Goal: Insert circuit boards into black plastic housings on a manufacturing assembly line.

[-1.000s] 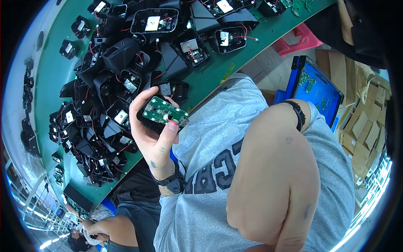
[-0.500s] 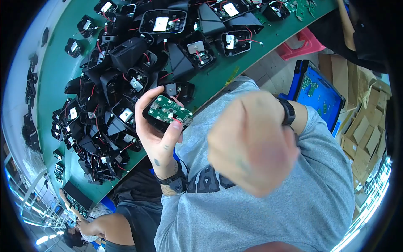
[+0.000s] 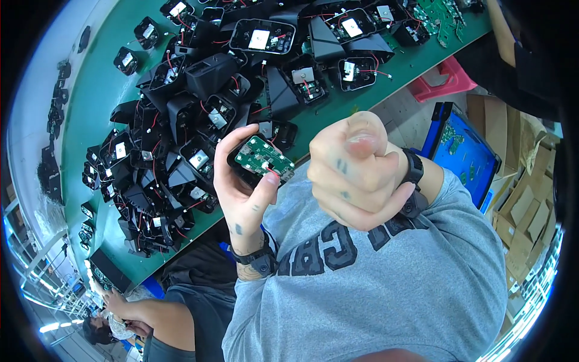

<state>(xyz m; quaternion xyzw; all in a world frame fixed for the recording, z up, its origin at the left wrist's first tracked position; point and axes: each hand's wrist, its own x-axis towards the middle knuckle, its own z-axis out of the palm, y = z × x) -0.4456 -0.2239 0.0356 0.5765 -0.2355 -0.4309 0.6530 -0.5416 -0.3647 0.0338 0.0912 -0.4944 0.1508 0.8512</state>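
Observation:
My left hand [image 3: 246,193] is wrapped round a small black casing with a green circuit board [image 3: 264,155] facing up. Its thumb presses the board's lower edge, where a short red wire [image 3: 272,171] shows. The casing is mostly hidden under the board and fingers. Just to the right, apart from the board, my right hand [image 3: 356,172] is closed in a fist with the thumb on top. Whatever it may hold is hidden by the curled fingers. Beyond my left hand lies another open black casing [image 3: 283,133].
A heap of black casings [image 3: 208,75] with red wires covers much of the green table [image 3: 99,78]. Bare green boards [image 3: 443,21] lie at the far right. Beyond the table edge are a pink stool [image 3: 443,81], a blue tray [image 3: 467,154] and cardboard [image 3: 525,205]. Another person [image 3: 163,320] sits at lower left.
My right hand, blurred before, has lifted slightly away from my body and shows sharply as a fist. The table and left hand have shifted right in view; the left hand keeps its hold.

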